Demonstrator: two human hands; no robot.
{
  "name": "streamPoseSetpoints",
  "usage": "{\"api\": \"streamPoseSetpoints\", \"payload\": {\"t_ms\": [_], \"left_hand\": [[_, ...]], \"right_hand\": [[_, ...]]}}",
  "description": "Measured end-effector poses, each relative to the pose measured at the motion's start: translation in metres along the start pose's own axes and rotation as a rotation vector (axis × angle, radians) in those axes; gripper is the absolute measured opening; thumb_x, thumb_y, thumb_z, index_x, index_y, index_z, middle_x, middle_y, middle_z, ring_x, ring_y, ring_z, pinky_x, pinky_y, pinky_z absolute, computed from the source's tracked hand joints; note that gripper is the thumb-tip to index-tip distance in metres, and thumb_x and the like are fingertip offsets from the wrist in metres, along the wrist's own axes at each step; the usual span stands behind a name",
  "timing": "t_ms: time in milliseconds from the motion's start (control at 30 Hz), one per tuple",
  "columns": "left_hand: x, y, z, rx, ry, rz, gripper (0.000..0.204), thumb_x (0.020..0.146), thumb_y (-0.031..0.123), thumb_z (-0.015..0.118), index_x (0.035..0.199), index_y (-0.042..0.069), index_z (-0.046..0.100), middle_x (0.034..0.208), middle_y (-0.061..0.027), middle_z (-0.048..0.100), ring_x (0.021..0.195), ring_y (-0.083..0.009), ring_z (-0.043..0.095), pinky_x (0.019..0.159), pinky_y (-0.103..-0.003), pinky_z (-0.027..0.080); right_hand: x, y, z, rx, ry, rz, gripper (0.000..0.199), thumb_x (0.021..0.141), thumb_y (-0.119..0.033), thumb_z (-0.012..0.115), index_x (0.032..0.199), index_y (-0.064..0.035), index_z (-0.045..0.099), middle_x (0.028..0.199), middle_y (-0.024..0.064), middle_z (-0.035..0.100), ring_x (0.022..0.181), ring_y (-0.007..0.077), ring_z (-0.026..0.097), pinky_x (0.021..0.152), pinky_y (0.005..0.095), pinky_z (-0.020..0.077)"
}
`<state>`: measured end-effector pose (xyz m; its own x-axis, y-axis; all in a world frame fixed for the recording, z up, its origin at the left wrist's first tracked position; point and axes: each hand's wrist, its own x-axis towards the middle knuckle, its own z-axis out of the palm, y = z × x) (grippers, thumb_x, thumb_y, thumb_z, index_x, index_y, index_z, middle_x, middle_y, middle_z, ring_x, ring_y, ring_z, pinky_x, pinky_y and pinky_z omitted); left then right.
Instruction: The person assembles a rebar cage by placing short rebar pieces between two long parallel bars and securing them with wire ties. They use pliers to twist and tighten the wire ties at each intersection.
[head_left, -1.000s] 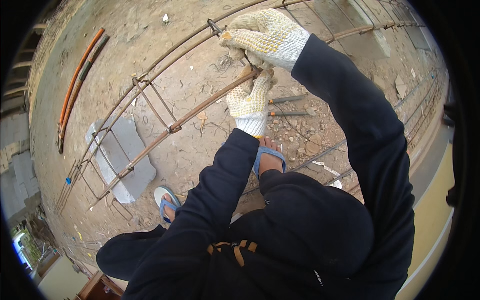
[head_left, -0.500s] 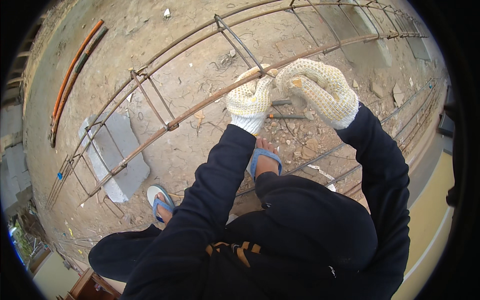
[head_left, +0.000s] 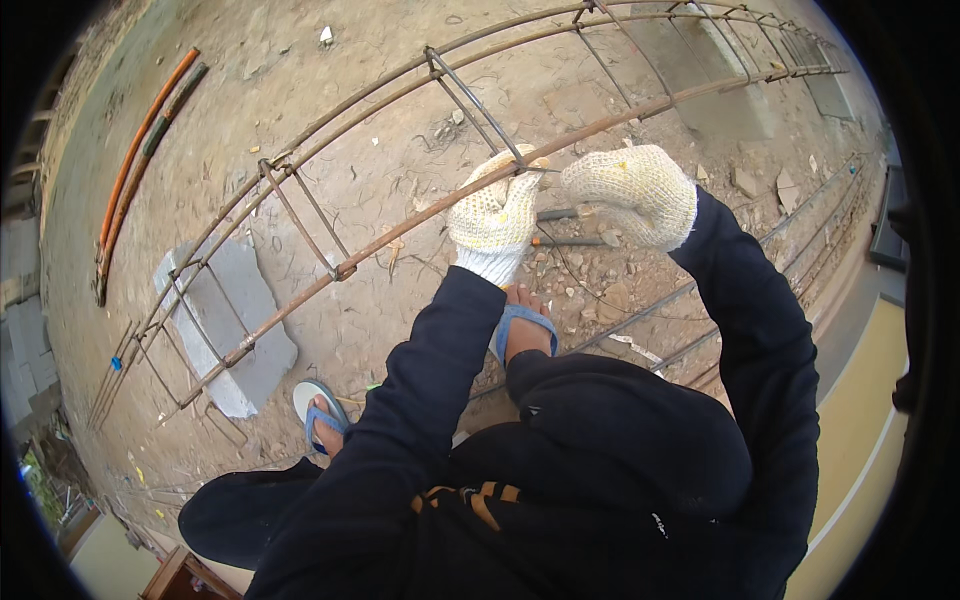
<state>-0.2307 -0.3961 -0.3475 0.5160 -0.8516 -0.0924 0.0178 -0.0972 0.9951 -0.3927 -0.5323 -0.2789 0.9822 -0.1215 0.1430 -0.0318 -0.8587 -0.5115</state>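
Observation:
A long rusty rebar cage [head_left: 430,208] with square stirrups crosses in front of me. My left hand [head_left: 495,212], in a cream knitted glove, is closed at the near lengthwise bar, where a stirrup [head_left: 468,90] meets it. Just right of that joint, my right hand [head_left: 630,195] is curled shut in a matching glove. A thin wire [head_left: 545,170] sticks out from the joint toward the right glove. Whatever the right fingers grip is hidden by the glove.
A grey concrete slab [head_left: 265,300] lies under the cage's left part. Orange and dark bars [head_left: 150,150] rest at far left. Below my hands are two short dark bars [head_left: 570,241], rubble and loose rods [head_left: 690,345]. My sandalled feet [head_left: 525,332] stand close by.
My right hand has turned and drawn slightly away from the joint, baring the thin wire. My left hand stays at the bar. The whole view has shifted slightly.

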Motion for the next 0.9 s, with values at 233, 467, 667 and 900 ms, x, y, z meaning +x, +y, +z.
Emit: {"api": "streamPoseSetpoints", "payload": {"t_ms": [233,467,667,900], "left_hand": [[-0.001,0.007,0.004,-0.074,0.120,0.166,0.025,0.092,0.018,0.067,0.076,-0.001,0.069,0.055,-0.0002,0.059,0.050,-0.0047,0.049,0.044,-0.026,0.034],[0.000,-0.008,0.002,0.121,0.154,0.214,0.036,0.092,0.019,0.067,0.062,0.001,0.064,0.049,0.0022,0.048,0.044,-0.0041,0.039,0.040,-0.027,0.027],[0.000,-0.013,0.003,0.143,0.177,0.231,0.036,0.092,0.018,0.067,0.062,-0.001,0.063,0.048,0.0007,0.049,0.044,-0.0053,0.041,0.041,-0.028,0.028],[0.000,-0.002,0.005,0.142,0.161,0.271,0.017,0.092,0.012,0.066,0.095,-0.004,0.070,0.069,-0.0070,0.067,0.061,-0.0094,0.058,0.056,-0.027,0.045]], "right_hand": [[0.010,0.019,0.025,-0.147,-0.008,-0.081,0.044,0.076,-0.009,0.066,0.120,-0.0140,0.064,0.119,0.0084,0.067,0.104,0.0280,0.066,0.087,0.0368,0.0542],[-0.006,-0.012,-0.013,-0.092,0.127,0.102,0.049,0.078,-0.007,0.067,0.125,-0.0152,0.062,0.127,0.0081,0.063,0.105,0.0288,0.065,0.086,0.0362,0.0542],[0.020,-0.016,-0.031,-0.469,0.214,0.238,0.045,0.076,-0.026,0.076,0.116,-0.0076,0.065,0.112,0.0107,0.067,0.110,0.0312,0.060,0.094,0.0413,0.0485],[0.071,-0.009,-0.005,-0.642,-0.037,0.177,0.022,0.074,-0.026,0.074,0.088,-0.0119,0.066,0.083,0.0066,0.064,0.089,0.0270,0.063,0.077,0.0420,0.0494]]}}
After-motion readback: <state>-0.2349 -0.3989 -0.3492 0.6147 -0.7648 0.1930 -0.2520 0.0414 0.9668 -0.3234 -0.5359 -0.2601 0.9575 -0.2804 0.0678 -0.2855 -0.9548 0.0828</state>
